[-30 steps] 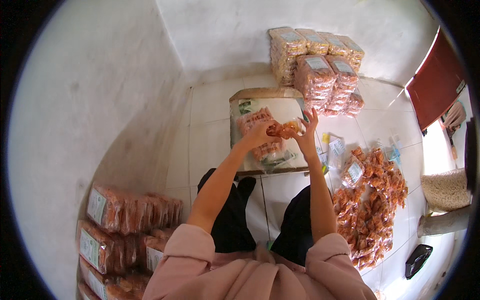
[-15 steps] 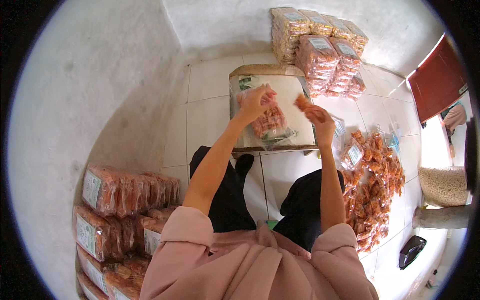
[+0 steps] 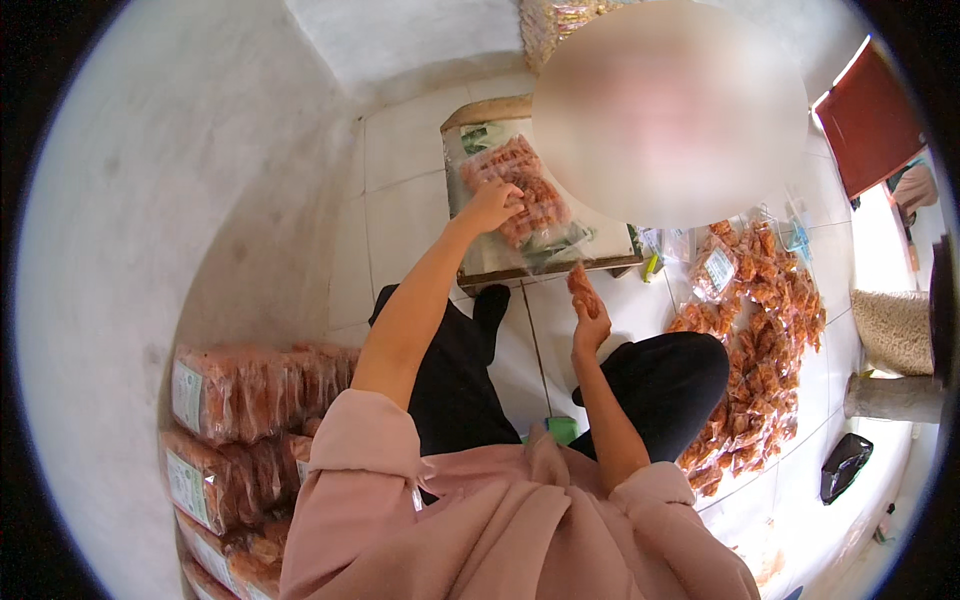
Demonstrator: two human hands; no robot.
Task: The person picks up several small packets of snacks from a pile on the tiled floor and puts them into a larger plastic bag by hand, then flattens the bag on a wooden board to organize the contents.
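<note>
On a low table [image 3: 490,110] in front of me lies a clear plastic bag [image 3: 542,205] filled with small packets of reddish-brown snack. My left hand [image 3: 492,206] is on the bag's near left part, its fingers curled against the plastic. Below the table's front edge, over the floor between my knees, my right hand [image 3: 591,328] is closed round the lower end of a small snack packet [image 3: 582,288]. That packet points up toward the table and is apart from the bag. A blurred oval hides the table's far right part.
Loose snack packets [image 3: 765,370] spread over the floor at my right, with a labelled bag [image 3: 715,270] among them. Filled bags [image 3: 215,400] are stacked at my left by the wall. A black plastic bag [image 3: 846,467] and a pale sack [image 3: 890,332] lie farther right.
My right hand has come down and left with its snack packet, from beside the table to below its front edge. My left hand has shifted lower on the bag. The view has tilted.
</note>
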